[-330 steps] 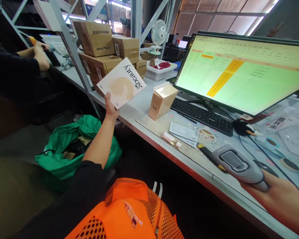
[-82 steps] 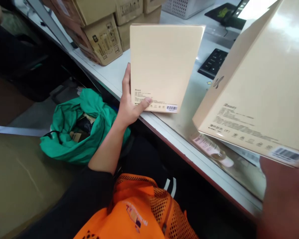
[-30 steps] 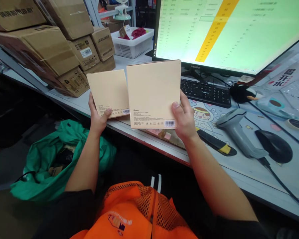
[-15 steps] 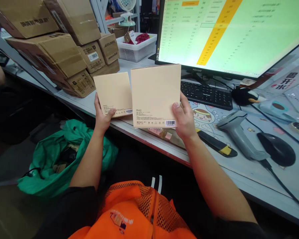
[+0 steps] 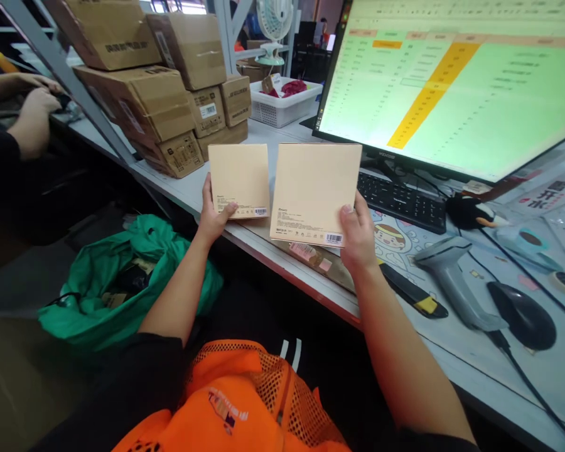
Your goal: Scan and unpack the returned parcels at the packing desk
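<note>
Two flat beige boxes are held up side by side over the desk edge, their printed faces with small barcodes turned toward me. My left hand [image 5: 216, 216] grips the smaller box [image 5: 240, 176] at its lower left corner, thumb across the front. At the lower right edge of the larger box [image 5: 313, 188], my right hand [image 5: 358, 229] is closed, its thumb on the face and the fingers behind hidden. A narrow gap separates the boxes. Beneath them, a flat brown package [image 5: 322, 263] with a pink label lies along the desk edge.
Stacked brown cartons [image 5: 141, 100] and a white basket [image 5: 282, 110] stand behind. To the right are a monitor [image 5: 447, 94], keyboard [image 5: 405, 201], box cutter [image 5: 414, 292], barcode scanner [image 5: 459, 282] and mouse [image 5: 522, 314]. A green bag [image 5: 89, 301] sits below left; another person's hands [image 5: 37, 100] are far left.
The camera view has shifted left, so the desk things appear farther right. Both boxes remain in my hands, now slightly farther away and with the larger one tilted a little differently.
</note>
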Demonstrator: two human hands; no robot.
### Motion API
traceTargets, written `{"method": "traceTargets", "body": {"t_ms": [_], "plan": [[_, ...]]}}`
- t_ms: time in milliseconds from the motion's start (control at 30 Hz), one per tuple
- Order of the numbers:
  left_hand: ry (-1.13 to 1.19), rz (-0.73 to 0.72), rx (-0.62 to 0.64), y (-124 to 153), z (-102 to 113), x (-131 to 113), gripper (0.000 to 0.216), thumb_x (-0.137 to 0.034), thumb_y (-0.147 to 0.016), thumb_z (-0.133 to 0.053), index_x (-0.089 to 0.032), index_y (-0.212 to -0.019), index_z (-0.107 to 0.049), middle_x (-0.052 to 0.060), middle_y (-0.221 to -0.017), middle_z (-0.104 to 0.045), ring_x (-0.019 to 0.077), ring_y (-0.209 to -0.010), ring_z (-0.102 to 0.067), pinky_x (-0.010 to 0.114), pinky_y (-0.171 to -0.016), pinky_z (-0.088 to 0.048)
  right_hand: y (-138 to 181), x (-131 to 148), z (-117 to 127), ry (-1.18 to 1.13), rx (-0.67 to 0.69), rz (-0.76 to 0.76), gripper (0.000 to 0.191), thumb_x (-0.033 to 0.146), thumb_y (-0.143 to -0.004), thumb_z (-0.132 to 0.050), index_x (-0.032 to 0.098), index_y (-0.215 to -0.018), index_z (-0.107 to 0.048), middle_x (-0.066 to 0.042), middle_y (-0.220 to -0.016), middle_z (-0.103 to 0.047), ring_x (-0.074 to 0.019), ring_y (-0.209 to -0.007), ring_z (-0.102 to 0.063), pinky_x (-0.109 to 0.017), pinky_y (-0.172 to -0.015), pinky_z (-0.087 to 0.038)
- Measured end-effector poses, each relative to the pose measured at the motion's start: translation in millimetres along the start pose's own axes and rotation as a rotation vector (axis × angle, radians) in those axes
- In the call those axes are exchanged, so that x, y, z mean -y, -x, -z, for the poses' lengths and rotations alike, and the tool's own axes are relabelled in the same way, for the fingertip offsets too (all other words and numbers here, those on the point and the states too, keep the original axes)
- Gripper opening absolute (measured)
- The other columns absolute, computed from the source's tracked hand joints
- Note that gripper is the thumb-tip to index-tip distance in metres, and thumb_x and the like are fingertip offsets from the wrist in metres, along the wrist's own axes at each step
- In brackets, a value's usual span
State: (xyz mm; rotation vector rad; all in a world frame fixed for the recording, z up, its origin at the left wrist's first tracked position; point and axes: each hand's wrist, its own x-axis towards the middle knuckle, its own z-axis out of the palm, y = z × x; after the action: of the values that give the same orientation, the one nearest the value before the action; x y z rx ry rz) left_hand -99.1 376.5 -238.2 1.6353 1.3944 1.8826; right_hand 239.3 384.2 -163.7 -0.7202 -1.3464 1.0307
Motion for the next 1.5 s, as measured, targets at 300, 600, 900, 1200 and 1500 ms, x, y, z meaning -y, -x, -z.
{"method": "traceTargets", "body": {"t_ms": [300,600,900,1200,1500], "plan": [[0.089,0.012,0.06,-1,-1,10,0.124,-0.077,-0.08,-0.077,-0.023,-0.171,-0.011,0.019,-0.177,-0.022,0.0383,-0.163,-0.027,0.05,-0.133,-0.028,-20,-12,4,-0.272,-0.315,-0.031,0.05,0.063,-0.098,-0.056,0.022,-0.121,-0.072,-0.007,-0.132,-0.071,-0.0265,-0.134,-0.064,-0.048,-0.119,-0.052],[0.064,0.045,0.003,0,-2,2,0.103,-0.079,-0.093,-0.058,-0.02,-0.169,-0.021,0.018,-0.176,-0.025,0.0338,-0.164,-0.026,0.048,-0.136,-0.02,-25,21,-29,-0.285,-0.209,0.018,0.048,0.062,-0.095,-0.058,0.023,-0.119,-0.073,-0.007,-0.133,-0.071,-0.0255,-0.139,-0.06,-0.047,-0.121,-0.05],[0.08,0.206,-0.058,-7,-4,-1,0.101,-0.092,-0.092,-0.027,-0.023,-0.166,-0.036,0.011,-0.176,-0.03,0.0295,-0.166,-0.02,0.046,-0.138,-0.013,-81,0,-118,-0.03,0.114,-0.15,0.062,0.067,-0.082,-0.071,0.027,-0.129,-0.062,-0.007,-0.133,-0.07,-0.0275,-0.126,-0.064,-0.049,-0.107,-0.057],[0.031,0.236,-0.092,-7,-2,15,0.096,-0.09,-0.093,-0.037,-0.021,-0.158,-0.052,0.011,-0.17,-0.042,0.0302,-0.163,-0.03,0.045,-0.138,-0.011,-77,-30,-120,0.191,0.221,-0.464,0.047,0.07,-0.085,-0.066,0.032,-0.114,-0.067,-0.005,-0.125,-0.074,-0.0268,-0.107,-0.069,-0.041,-0.078,-0.063],[0.01,0.148,-0.043,2,-3,10,0.095,-0.087,-0.096,-0.037,-0.021,-0.164,-0.045,0.01,-0.17,-0.041,0.0298,-0.163,-0.029,0.045,-0.138,-0.013,-72,-35,-105,0.153,0.259,-0.378,0.056,0.066,-0.088,-0.063,0.038,-0.137,-0.062,-0.001,-0.144,-0.067,-0.0264,-0.117,-0.067,-0.043,-0.082,-0.062]]}}
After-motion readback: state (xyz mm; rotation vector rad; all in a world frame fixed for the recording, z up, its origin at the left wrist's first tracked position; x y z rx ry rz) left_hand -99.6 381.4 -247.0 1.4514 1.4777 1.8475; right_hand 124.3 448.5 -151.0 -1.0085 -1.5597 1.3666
